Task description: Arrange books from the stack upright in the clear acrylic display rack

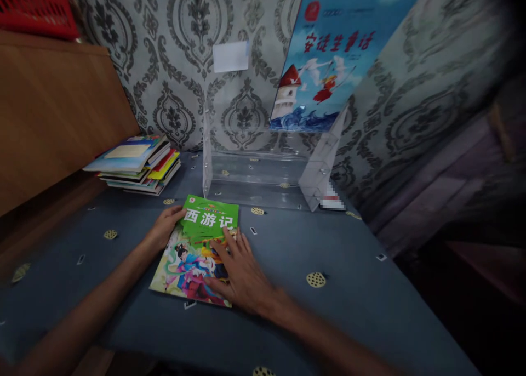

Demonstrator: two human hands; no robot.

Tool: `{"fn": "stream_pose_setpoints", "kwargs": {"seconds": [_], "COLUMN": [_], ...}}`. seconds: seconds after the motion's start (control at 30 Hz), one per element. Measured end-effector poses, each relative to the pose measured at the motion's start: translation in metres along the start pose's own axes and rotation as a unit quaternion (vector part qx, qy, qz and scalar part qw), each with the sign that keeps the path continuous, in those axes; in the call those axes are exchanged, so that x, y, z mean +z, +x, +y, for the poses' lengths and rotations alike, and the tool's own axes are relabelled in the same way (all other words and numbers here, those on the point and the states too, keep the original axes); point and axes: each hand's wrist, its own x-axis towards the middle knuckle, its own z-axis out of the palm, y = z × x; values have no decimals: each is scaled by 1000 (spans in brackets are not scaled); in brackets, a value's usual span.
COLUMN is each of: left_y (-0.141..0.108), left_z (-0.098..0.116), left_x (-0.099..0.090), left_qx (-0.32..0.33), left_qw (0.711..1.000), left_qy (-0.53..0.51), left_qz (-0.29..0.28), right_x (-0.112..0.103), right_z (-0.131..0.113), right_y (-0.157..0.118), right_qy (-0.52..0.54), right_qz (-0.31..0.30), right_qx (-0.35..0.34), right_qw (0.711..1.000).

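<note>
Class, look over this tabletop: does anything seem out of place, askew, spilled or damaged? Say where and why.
The stack of books at the back left of the table looks untidy: its edges don't line up, and several books jut out at different angles. No spill or damage shows.

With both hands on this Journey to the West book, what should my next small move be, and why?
Probably shift your right hand to the right edge of the Journey to the West book: that hand lies spread across the cover, while your left hand touches the left edge, so both could grip.
</note>
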Motion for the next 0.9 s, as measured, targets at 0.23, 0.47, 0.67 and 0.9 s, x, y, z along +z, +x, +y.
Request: {"fn": "stream_pose_setpoints", "kwargs": {"seconds": [0.23, 0.47, 0.67, 0.9], "left_y": [-30, -56, -64, -66], "left_z": [18, 31, 40, 60], "left_x": [13, 40, 62, 97], "left_qx": [-101, -94, -48, 54], "left_qw": [991, 987, 988, 990], "left_qy": [-89, -133, -144, -130], "left_qz": [-7, 21, 11, -4], "right_x": [1, 19, 15, -34], "right_z": [1, 23, 38, 37], "right_y": [-4, 0, 11, 13], "right_qy": [89, 159, 323, 453], "right_qz": [35, 217, 274, 392], "right_qx": [53, 104, 197, 159], "right_qw": [994, 958, 884, 785]}}
